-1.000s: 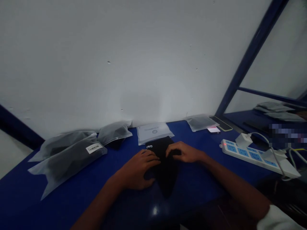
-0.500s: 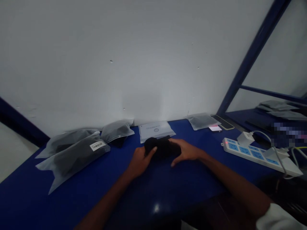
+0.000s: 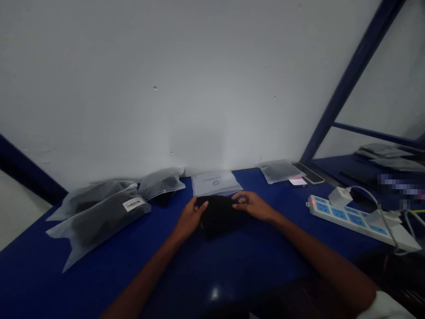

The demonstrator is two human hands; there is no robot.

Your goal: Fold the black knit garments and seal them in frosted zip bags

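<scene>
Black cloth (image 3: 217, 218) is between the two hands, above the middle of the desk (image 3: 172, 283), nearer to its back edge than to its front edge. The left hand (image 3: 191, 216) is closed around the left upper corner of the cloth, with the thumb lying on top and the other fingers mostly hidden. The right hand (image 3: 254, 205) is partly closed, and its thumb and bent fingers hold the right upper corner. Whether the lower side of the cloth touches the desk, I cannot tell. Just behind the cloth, at the back edge, lies a flat white bag (image 3: 216, 181) with grey print. Toward the back left corner there are three cloudy plastic bags with dark contents; the front bag (image 3: 102, 221) carries a barcode label (image 3: 133, 204). Near the back right corner, another cloudy bag (image 3: 279, 171) lies beside a phone (image 3: 310, 173), and a small pink and white card (image 3: 298, 181) is partly under this bag. Along the right edge, a white power strip (image 3: 348, 220) with blue sockets holds a charger (image 3: 340, 196) and shows a red light.
</scene>
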